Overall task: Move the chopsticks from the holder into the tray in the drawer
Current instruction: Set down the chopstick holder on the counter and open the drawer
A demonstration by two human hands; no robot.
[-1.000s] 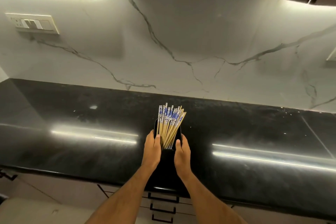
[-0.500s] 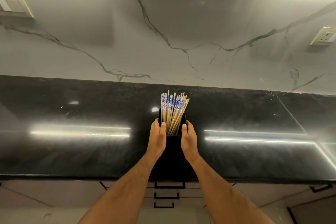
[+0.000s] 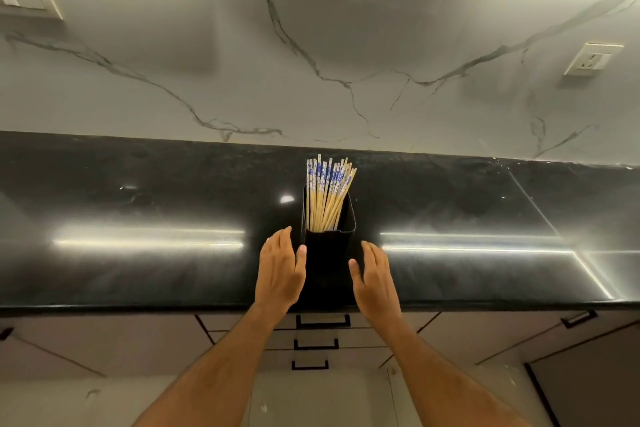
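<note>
Both the left hand [image 3: 280, 270] and right hand [image 3: 375, 276] hover with fingers straight, flanking the black holder [image 3: 329, 253] at the near counter edge, whose light, stiff, likely slippery chopsticks [image 3: 327, 194] are probably best pinched as a bundle just above the rim.

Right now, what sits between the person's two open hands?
In the head view, the black rectangular holder of blue-topped bamboo chopsticks stands between left hand and right hand.

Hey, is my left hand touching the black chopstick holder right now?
Apart. In the head view the left hand is open beside the holder, with a dark strip of countertop showing between its fingers and the holder's side wall.
</note>
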